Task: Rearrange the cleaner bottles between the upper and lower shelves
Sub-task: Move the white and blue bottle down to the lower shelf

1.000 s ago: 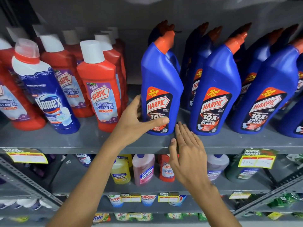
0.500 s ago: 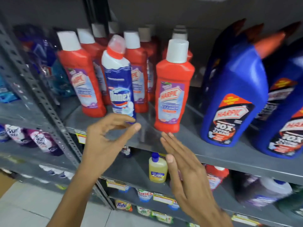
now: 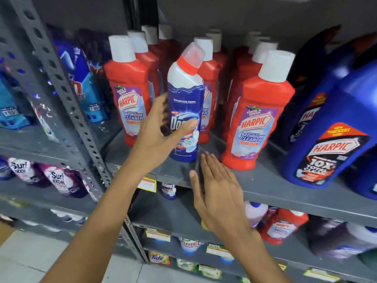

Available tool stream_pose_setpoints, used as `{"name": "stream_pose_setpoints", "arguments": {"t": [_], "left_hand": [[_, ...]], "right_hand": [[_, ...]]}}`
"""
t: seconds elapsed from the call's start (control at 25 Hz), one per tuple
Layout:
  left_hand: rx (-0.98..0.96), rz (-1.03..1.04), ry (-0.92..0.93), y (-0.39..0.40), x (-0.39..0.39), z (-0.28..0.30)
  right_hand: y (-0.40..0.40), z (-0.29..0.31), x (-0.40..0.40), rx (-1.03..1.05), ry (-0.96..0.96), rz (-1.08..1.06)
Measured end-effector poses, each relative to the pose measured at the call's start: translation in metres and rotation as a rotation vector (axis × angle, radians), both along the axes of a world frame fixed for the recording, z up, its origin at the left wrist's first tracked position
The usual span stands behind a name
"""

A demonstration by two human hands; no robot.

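The Domex bottle stands upright on the upper shelf, among red Harpic bottles. The left hand has its grip spread around the label, thumb across the front, not yet visibly closed. The right hand lies flat and open, below and beside it. Likely full, heavy, glossy: best taken mid-body. Fingers behind the bottle are hidden.
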State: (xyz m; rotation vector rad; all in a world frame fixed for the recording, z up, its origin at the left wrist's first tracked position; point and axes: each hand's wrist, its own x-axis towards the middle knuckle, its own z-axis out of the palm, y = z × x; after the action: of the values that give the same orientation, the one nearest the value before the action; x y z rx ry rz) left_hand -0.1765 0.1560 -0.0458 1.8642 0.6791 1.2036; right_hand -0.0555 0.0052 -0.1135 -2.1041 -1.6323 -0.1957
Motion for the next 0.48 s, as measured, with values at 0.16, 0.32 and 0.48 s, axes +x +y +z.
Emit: {"name": "stream_pose_setpoints", "arguments": {"t": [0.16, 0.32, 0.48], "left_hand": [[-0.096, -0.043, -0.052, 0.012, -0.001, 0.003], [-0.087, -0.064, -0.166, -0.018, -0.015, 0.014], [-0.051, -0.042, -0.223, -0.059, -0.068, 0.01]], "right_hand": [[0.003, -0.006, -0.003, 0.029, -0.117, -0.039], [0.002, -0.008, 0.0, 0.059, -0.153, -0.035], [0.002, -0.008, 0.001, 0.063, -0.182, -0.039]]}}
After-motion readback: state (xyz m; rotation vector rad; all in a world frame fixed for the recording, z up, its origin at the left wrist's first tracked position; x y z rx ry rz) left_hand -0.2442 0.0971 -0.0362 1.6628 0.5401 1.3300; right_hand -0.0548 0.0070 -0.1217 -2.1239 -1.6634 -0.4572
